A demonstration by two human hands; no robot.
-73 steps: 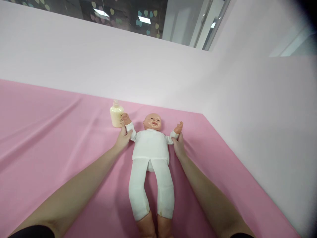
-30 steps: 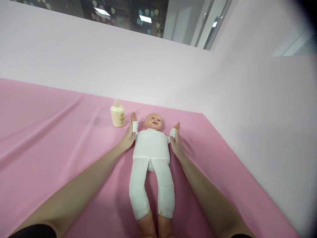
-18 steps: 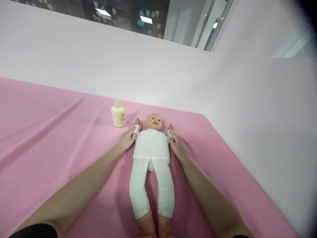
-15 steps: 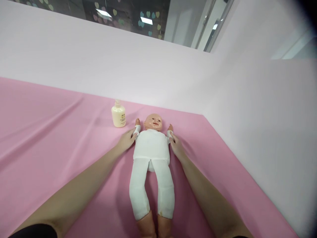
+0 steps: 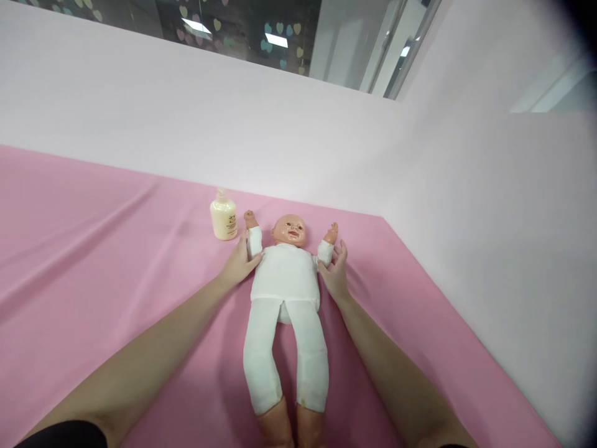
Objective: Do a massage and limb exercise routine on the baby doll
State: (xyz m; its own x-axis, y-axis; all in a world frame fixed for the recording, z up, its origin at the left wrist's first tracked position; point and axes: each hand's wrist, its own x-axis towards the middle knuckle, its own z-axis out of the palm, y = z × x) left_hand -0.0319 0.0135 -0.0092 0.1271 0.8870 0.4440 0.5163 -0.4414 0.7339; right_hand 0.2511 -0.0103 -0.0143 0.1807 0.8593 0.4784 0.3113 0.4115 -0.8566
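A baby doll (image 5: 285,274) in white cloth lies on its back, head toward the far wall and legs toward me. Both of its arms point up beside its head. My left hand (image 5: 239,262) is around the doll's arm on the left, thumb near its shoulder and fingers along the outer side. On the other side, my right hand (image 5: 334,272) grips the doll's right-side arm, with the thumb on the inner side and the fingers behind. Parts of my fingers are hidden by the doll's arms.
A cream pump bottle (image 5: 224,218) stands upright just left of the doll's raised hand. Pink sheeting (image 5: 140,261) with some creases covers the surface. White walls (image 5: 209,118) border it at the back and right, with a window (image 5: 242,31) above.
Both doll arms have swung outward, away from its head, and now reach higher. My hands have moved with them, and the fingers are spread a bit wider. Bottle and doll's body stay put.
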